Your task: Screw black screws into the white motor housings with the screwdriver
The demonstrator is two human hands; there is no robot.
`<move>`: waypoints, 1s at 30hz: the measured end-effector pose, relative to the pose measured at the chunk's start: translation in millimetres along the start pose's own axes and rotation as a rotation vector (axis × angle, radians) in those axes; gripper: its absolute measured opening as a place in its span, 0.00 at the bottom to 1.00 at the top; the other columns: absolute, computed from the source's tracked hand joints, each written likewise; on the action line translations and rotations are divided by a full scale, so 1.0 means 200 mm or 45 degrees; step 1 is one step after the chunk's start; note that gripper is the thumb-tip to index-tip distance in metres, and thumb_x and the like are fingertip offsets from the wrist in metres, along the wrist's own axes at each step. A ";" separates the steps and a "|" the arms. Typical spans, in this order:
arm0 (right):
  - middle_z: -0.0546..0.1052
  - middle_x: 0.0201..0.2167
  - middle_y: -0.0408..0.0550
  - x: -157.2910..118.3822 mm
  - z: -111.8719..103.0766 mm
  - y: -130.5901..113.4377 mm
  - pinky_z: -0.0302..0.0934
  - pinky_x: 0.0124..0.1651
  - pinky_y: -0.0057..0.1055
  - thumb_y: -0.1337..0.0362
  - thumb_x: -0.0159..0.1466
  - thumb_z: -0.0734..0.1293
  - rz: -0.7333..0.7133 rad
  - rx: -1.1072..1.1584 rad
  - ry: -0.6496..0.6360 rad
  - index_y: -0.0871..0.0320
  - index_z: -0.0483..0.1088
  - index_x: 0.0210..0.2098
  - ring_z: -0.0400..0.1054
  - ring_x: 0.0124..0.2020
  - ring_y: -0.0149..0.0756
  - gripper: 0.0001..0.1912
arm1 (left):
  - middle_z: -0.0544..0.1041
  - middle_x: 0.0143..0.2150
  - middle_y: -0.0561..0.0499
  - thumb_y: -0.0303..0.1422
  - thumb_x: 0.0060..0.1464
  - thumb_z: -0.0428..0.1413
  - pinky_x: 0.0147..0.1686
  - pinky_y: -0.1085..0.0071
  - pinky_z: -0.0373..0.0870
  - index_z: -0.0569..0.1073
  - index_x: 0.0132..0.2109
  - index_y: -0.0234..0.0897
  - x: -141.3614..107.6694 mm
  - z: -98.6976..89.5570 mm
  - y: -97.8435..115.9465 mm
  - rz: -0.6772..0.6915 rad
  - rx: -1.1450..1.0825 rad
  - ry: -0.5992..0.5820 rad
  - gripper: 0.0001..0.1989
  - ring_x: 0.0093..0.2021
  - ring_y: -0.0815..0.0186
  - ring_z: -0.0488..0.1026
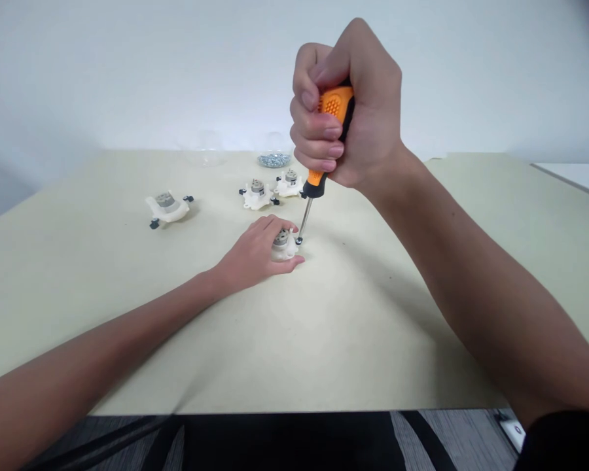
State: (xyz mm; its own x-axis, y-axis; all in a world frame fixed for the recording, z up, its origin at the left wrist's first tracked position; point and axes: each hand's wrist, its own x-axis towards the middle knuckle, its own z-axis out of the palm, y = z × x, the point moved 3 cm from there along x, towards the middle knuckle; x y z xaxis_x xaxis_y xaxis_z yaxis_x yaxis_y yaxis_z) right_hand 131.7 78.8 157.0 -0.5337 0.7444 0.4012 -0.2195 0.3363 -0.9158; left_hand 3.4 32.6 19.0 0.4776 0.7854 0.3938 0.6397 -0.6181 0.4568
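My left hand (255, 252) rests over a white plastic housing (286, 252) with a small silver motor (281, 238) on top, its fingers curled around the motor. My right hand (346, 111) is clenched around the orange and black handle of a screwdriver (334, 104), held upright above the housing. The steel shaft (305, 218) points down, and its tip meets a small black fitting (299, 241) at the housing's edge. Three similar white housings with motors stand farther up the table: one at left (167, 207) and two near the middle (256, 195) (289, 184).
The parts stand on a pale cream tabletop (334, 353), whose front edge runs above a dark patterned floor. A shallow dish of small silver screws (273, 159) sits at the far edge, with transparent domed covers (206, 149) nearby. A white wall rises behind.
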 end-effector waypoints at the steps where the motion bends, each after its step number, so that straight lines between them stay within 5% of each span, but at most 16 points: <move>1: 0.45 0.16 0.38 0.00 0.01 0.00 0.35 0.15 0.26 0.63 0.52 0.56 0.019 0.005 -0.054 0.57 0.51 0.20 0.37 0.13 0.24 0.08 | 0.71 0.45 0.50 0.41 0.53 0.60 0.52 0.63 0.64 0.65 0.49 0.41 0.00 0.00 0.00 0.000 -0.005 0.001 0.19 0.49 0.61 0.68; 5: 0.46 0.15 0.37 -0.01 0.02 0.00 0.36 0.14 0.26 0.63 0.52 0.57 -0.049 0.039 -0.032 0.56 0.52 0.19 0.38 0.12 0.24 0.08 | 0.71 0.46 0.50 0.40 0.53 0.59 0.52 0.62 0.64 0.65 0.49 0.41 0.00 0.00 -0.01 -0.022 -0.041 -0.004 0.19 0.49 0.61 0.68; 10: 0.51 0.16 0.39 -0.07 -0.13 -0.01 0.42 0.14 0.29 0.63 0.55 0.56 -0.248 -0.039 0.490 0.56 0.54 0.21 0.45 0.14 0.26 0.08 | 0.72 0.49 0.50 0.40 0.54 0.58 0.51 0.61 0.65 0.65 0.50 0.42 0.00 0.00 -0.02 -0.109 -0.096 -0.016 0.18 0.50 0.60 0.69; 13: 0.53 0.19 0.41 -0.16 -0.30 0.00 0.47 0.16 0.29 0.64 0.61 0.52 -0.265 -0.178 0.912 0.55 0.52 0.24 0.47 0.16 0.27 0.09 | 0.71 0.51 0.50 0.43 0.54 0.58 0.53 0.61 0.64 0.65 0.50 0.42 0.00 0.00 -0.02 -0.139 -0.096 -0.018 0.19 0.51 0.59 0.68; 15: 0.56 0.22 0.42 -0.25 -0.37 0.04 0.53 0.19 0.29 0.66 0.64 0.51 -0.254 -0.375 1.055 0.53 0.52 0.26 0.50 0.17 0.27 0.10 | 0.71 0.53 0.50 0.46 0.54 0.58 0.54 0.60 0.63 0.65 0.52 0.43 0.00 0.00 -0.02 -0.160 -0.106 -0.027 0.22 0.54 0.58 0.66; 17: 0.63 0.29 0.44 -0.36 -0.39 0.11 0.63 0.28 0.30 0.63 0.67 0.54 -0.352 -0.607 0.993 0.52 0.55 0.31 0.61 0.25 0.28 0.07 | 0.70 0.55 0.49 0.49 0.53 0.58 0.55 0.59 0.63 0.64 0.53 0.44 0.00 0.00 -0.03 -0.195 -0.121 -0.042 0.25 0.56 0.57 0.65; 21: 0.70 0.33 0.47 -0.65 -0.36 0.27 0.68 0.41 0.37 0.63 0.69 0.56 -0.426 -1.114 0.934 0.53 0.60 0.39 0.71 0.37 0.34 0.04 | 0.68 0.57 0.48 0.51 0.52 0.58 0.57 0.58 0.61 0.63 0.56 0.44 0.00 -0.01 -0.03 -0.233 -0.143 -0.047 0.28 0.58 0.56 0.63; 25: 0.70 0.43 0.53 -0.82 -0.31 0.39 0.68 0.50 0.43 0.65 0.66 0.62 -0.374 -1.603 0.369 0.54 0.64 0.44 0.69 0.52 0.42 0.07 | 0.68 0.57 0.48 0.51 0.52 0.59 0.57 0.58 0.60 0.63 0.56 0.44 0.00 0.00 -0.03 -0.230 -0.125 -0.052 0.29 0.58 0.56 0.64; 28: 0.67 0.50 0.55 -0.83 -0.29 0.45 0.66 0.54 0.42 0.66 0.67 0.59 -0.147 -1.666 -0.063 0.54 0.66 0.44 0.63 0.58 0.42 0.08 | 0.69 0.56 0.48 0.51 0.52 0.58 0.58 0.57 0.60 0.64 0.55 0.44 0.00 0.00 -0.02 -0.215 -0.106 -0.054 0.28 0.58 0.55 0.64; 30: 0.65 0.54 0.55 -0.82 -0.29 0.47 0.66 0.56 0.42 0.63 0.68 0.59 -0.049 -1.627 -0.188 0.54 0.67 0.47 0.62 0.59 0.41 0.10 | 0.69 0.56 0.48 0.52 0.51 0.58 0.58 0.55 0.59 0.64 0.56 0.44 0.00 0.00 -0.02 -0.206 -0.098 -0.064 0.30 0.58 0.54 0.63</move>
State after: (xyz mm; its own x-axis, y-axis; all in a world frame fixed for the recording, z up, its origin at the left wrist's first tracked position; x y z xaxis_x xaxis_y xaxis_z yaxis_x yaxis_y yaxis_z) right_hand 244.8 22.1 6.1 -0.6474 0.6790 0.3462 0.6537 0.7282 -0.2058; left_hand -0.6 34.6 17.3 0.4030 0.8743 0.2704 0.6639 -0.4827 0.5712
